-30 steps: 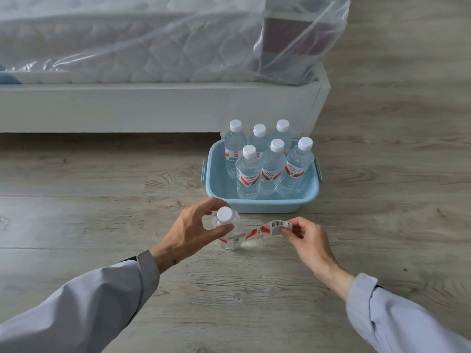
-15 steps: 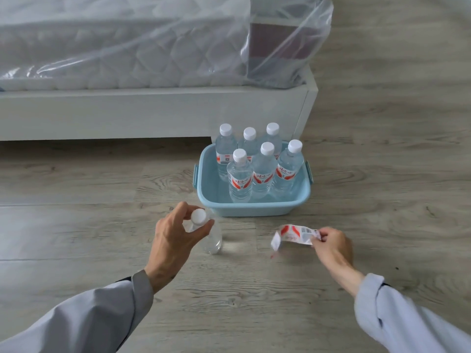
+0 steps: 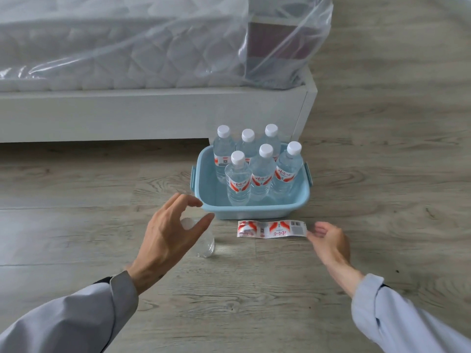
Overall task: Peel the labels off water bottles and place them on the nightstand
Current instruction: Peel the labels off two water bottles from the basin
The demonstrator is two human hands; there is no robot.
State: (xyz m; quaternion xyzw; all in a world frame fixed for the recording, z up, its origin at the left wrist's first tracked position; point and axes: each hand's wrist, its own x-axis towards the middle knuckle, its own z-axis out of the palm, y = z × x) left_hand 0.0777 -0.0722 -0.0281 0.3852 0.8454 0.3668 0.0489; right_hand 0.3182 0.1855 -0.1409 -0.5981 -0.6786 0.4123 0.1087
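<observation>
A clear bottle (image 3: pixel 207 244) with no label stands on the wood floor. My left hand (image 3: pixel 168 233) hovers over its white cap with fingers spread, and I see no grip on it. The peeled red-and-white label (image 3: pixel 270 228) lies stretched flat on the floor to the bottle's right. My right hand (image 3: pixel 328 242) pinches the label's right end. Several labelled bottles (image 3: pixel 262 171) with white caps stand upright in a light blue tub (image 3: pixel 254 211) just beyond.
A white bed frame (image 3: pixel 153 113) runs along the back. On it lies a mattress wrapped in clear plastic (image 3: pixel 127 47). The tub sits at the frame's right corner. Grey wood floor extends all around.
My left hand set the bare bottle down and let go of it. My right hand carried the torn-off label to the right and laid it flat in front of the tub.
</observation>
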